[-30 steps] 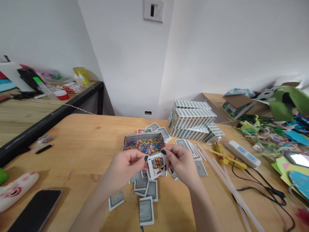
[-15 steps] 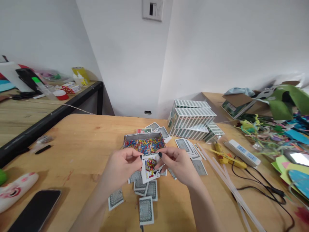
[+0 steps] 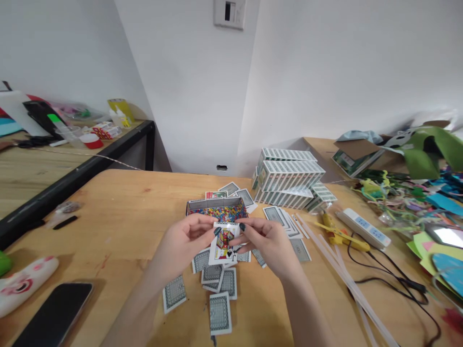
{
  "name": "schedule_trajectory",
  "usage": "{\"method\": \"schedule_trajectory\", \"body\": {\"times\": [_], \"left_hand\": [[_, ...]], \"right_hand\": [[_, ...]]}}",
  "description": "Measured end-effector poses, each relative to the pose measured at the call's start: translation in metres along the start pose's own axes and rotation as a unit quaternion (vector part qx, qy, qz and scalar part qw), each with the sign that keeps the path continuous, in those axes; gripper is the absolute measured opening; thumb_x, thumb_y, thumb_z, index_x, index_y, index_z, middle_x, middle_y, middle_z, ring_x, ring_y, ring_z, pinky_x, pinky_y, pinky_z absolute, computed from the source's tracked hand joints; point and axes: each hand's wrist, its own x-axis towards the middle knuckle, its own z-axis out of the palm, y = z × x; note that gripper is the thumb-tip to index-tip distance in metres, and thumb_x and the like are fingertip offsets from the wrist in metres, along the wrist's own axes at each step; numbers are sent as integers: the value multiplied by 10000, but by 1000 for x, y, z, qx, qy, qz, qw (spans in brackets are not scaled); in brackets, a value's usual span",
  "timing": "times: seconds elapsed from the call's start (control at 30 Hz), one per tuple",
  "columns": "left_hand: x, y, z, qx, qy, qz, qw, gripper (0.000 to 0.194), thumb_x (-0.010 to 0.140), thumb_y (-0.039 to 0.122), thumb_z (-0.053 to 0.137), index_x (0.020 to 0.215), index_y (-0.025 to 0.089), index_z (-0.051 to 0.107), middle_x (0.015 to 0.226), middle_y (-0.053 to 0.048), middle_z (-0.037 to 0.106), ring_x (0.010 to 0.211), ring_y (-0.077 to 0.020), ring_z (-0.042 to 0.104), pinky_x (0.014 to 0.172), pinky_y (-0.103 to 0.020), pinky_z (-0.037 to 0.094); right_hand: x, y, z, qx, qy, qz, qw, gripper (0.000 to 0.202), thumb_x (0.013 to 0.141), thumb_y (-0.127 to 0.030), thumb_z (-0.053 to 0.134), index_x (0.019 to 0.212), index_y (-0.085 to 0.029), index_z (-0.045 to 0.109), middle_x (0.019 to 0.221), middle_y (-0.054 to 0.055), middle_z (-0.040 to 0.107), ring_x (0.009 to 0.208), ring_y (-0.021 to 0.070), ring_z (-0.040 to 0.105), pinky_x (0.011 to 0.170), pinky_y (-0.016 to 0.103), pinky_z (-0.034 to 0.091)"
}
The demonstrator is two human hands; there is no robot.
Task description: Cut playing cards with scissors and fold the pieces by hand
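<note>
Holding one playing card (image 3: 222, 253) between them, the left hand (image 3: 191, 241) and the right hand (image 3: 265, 241) pinch it near its two upper corners, so the grip is narrow, with each thumb pressing toward the fingers, which are partly hidden. The card shows a jack of spades and hangs tilted right in the grip, above some loose cards (image 3: 220, 313) lying face down, nearer to the person. It should be very light and thin, rather stiff when flat but quick to bend, and its smooth face can probably slip under a dry fingertip. It will not break from a fall, yet a hard pinch may crease it; therefore the best place to hold seems to be the corners or the edges, with soft pressure. Just beyond the grip stands an open tray (image 3: 204, 205), and in it lie many small colourful pieces (image 3: 220, 212); whether the card touches its near wall, one cannot tell. Farther beyond the grip, to its right, striped boxes (image 3: 291, 176) are stacked, and their contents are not visible. Well apart, at the far right, an open cardboard box (image 3: 361, 150) has pale blue cloth (image 3: 360, 137) on its top
</note>
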Motion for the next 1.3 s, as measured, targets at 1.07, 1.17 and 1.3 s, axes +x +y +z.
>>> {"method": "schedule_trajectory", "body": {"times": [1.07,1.17,1.3], "left_hand": [[1,-1,3,-28,30,28,999,188,709,259,643,877,181,615,774,-18,698,716,-138,651,636,-227,531],[1,-1,3,-2,44,39,998,149,701,259,640,831,186,642,784,-16,698,718,-139,648,629,-220,530],[-1,-2,4,39,67,72,994,104,678,237,643,767,192,670,756,-12,701,682,-142,648,618,-228,538]], "right_hand": [[-3,2,1,-85,26,-80,993,137,743,-258,582,843,-166,601,645,-3,637,403,106,584,366,189,409],[-3,1,1,-89,27,-78,993,118,745,-251,577,826,-168,594,619,-15,625,409,105,582,381,192,418],[-4,1,1,-101,38,-86,990,80,747,-244,574,788,-175,577,519,-48,572,400,110,576,387,192,416]]}}
